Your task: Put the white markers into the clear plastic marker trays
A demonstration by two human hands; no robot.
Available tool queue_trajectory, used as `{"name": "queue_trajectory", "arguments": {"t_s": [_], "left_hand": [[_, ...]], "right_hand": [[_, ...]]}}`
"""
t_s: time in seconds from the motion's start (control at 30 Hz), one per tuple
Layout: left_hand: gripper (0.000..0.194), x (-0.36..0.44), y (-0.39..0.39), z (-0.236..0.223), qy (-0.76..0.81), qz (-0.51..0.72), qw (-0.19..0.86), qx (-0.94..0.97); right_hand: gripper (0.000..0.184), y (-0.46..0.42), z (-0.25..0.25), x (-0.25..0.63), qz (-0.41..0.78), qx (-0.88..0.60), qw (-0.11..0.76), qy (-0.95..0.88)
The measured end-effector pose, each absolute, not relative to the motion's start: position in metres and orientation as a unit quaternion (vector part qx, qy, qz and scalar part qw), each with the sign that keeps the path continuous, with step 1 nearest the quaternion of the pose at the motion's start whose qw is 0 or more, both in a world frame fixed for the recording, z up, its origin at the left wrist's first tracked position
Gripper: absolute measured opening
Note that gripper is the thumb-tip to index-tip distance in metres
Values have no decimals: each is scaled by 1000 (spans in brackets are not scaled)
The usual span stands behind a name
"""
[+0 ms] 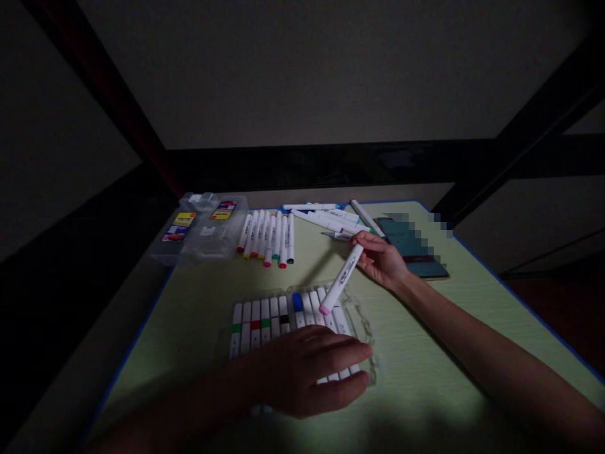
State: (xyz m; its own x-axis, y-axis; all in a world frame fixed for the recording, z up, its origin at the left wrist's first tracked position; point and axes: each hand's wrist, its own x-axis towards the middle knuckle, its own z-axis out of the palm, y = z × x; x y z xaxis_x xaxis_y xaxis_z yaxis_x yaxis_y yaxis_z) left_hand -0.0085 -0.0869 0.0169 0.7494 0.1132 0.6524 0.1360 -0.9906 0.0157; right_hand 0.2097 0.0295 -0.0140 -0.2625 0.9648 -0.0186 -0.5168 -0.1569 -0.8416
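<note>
The room I look into is dim: a pale wall with dark bars, and in front of it a light green table (189,334) with a blue edge. Near the front lies a clear tray (369,331) with white markers (256,315) side by side in its sections, their colour bands showing, which I judge makes each shade easy to pick out.

On my right, the right hand (385,263) pinches a pink-ended marker (344,277) near its upper end between thumb and forefinger, the other fingers curled loosely. The marker slants down, pink end lowest, over the tray's right section; I think the high grip leaves that lower end free. I cannot tell whether it touches the markers below.

The left hand (317,372) reaches palm down across the near part of the tray, fingers stretched out and a little apart. I see nothing in its grasp, though its underside is hidden; perhaps it steadies the tray.

Further back, a row of markers (267,234) lies roughly parallel, coloured ends toward me, just beside a clear case (201,230). A looser pile of markers (331,219) lies behind the right hand, and a phone (409,243), partly pixelated, rests to its right.
</note>
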Motion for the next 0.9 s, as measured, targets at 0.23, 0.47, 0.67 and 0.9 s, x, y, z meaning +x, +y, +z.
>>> {"name": "queue_trajectory", "arguments": {"t_s": [0.23, 0.47, 0.67, 0.9], "left_hand": [[10, -8, -85, 17, -51, -354, 16, -934], [7, -7, -85, 14, -61, -342, 4, -938], [8, -7, -85, 15, -58, -342, 16, -938], [11, -9, -85, 16, -58, -324, 35, -944]], "right_hand": [[11, 34, -19, 213, 670, -315, 583, -335], [12, 34, -25, 211, 596, -351, 635, -343], [14, 32, -23, 207, 552, -378, 651, -358], [16, 31, -22, 202, 513, -410, 650, -382]]}}
